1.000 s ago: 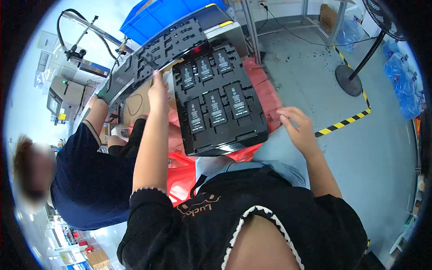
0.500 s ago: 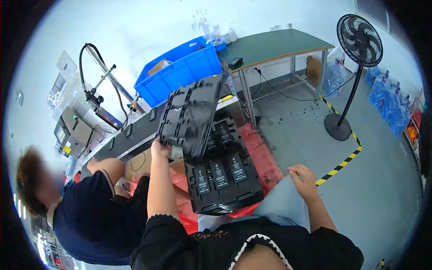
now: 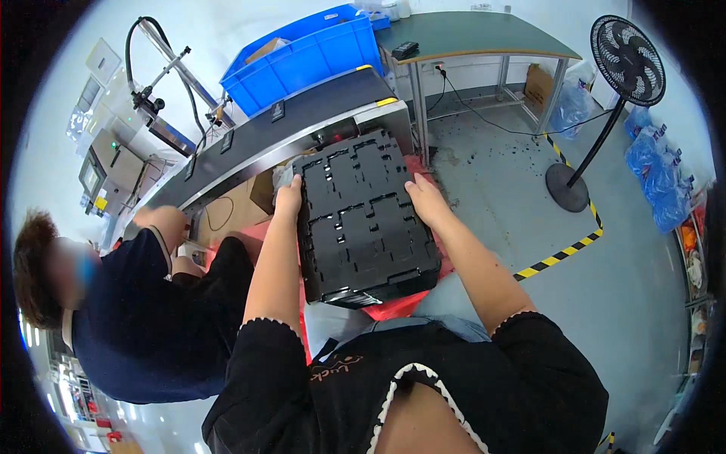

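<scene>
An empty black plastic tray (image 3: 363, 227) with moulded pockets lies on top of a stack of similar trays in front of me. My left hand (image 3: 288, 198) grips its left edge near the far corner. On the opposite edge, my right hand (image 3: 425, 200) is closed round the rim, thumb on top. The fingers under both edges are partly hidden. The flat black devices in the tray below are covered now. Red plastic sheeting (image 3: 401, 306) shows round the foot of the stack.
Beyond the stack runs a conveyor belt (image 3: 249, 140) carrying several small black devices. A blue bin (image 3: 310, 64) stands behind it. A green table (image 3: 476, 36) and a standing fan (image 3: 626, 60) are to the right. At left, a co-worker (image 3: 144, 325) sits close beside me.
The tilted tray from my left hand now lies flat on the stack, covering the devices. My right hand has come in from the right and taken hold of its right edge.
</scene>
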The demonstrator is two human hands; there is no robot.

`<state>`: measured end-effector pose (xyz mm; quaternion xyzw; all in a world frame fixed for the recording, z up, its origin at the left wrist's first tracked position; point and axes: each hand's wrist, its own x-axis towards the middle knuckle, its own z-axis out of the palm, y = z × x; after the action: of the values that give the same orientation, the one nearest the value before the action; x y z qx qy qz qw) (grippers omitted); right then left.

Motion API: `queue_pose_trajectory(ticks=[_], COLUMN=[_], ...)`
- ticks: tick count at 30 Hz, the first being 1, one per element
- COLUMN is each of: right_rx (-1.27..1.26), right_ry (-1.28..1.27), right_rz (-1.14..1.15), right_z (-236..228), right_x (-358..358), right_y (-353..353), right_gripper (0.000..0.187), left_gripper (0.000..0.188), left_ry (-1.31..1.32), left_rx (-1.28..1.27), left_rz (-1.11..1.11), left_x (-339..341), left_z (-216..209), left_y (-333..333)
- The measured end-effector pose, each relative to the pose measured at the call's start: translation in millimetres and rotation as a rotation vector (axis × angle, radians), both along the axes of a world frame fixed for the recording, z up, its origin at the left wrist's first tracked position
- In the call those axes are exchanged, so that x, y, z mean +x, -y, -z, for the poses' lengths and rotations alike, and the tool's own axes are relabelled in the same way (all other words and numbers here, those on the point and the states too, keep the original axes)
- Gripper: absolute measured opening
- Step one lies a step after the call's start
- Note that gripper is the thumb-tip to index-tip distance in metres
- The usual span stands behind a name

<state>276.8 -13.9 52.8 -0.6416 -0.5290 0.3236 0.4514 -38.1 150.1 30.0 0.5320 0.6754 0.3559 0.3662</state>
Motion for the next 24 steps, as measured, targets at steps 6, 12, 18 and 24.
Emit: queue_pose_trajectory(ticks=[6, 12, 18, 24], right_rx=[0.041, 0.118, 0.516, 0.431], right_ry=[0.156, 0.158, 0.511, 0.768], right_rz=[0.052, -0.080, -0.222, -0.433], right_z=[5.7, -7.3, -89.2, -129.6], right_x=[11.8, 10.9, 24.3, -22.1], right_y=[-12.1, 6.1, -87.3, -305.8], right_gripper=[0.047, 0.038, 0.055, 0.089], left_gripper=[0.052, 0.055, 0.049, 0.081], left_ry=[0.111, 0.198, -0.267, -0.873], left_rx=[0.035, -0.038, 0.460, 0.683], left_rz=[0.005, 0.032, 0.192, 0.340], left_x=[41.0, 33.2, 0.3, -50.6], left_z=[-24.4, -30.7, -82.3, -136.0], left_y=[19.7, 47.9, 10.6, -169.6])
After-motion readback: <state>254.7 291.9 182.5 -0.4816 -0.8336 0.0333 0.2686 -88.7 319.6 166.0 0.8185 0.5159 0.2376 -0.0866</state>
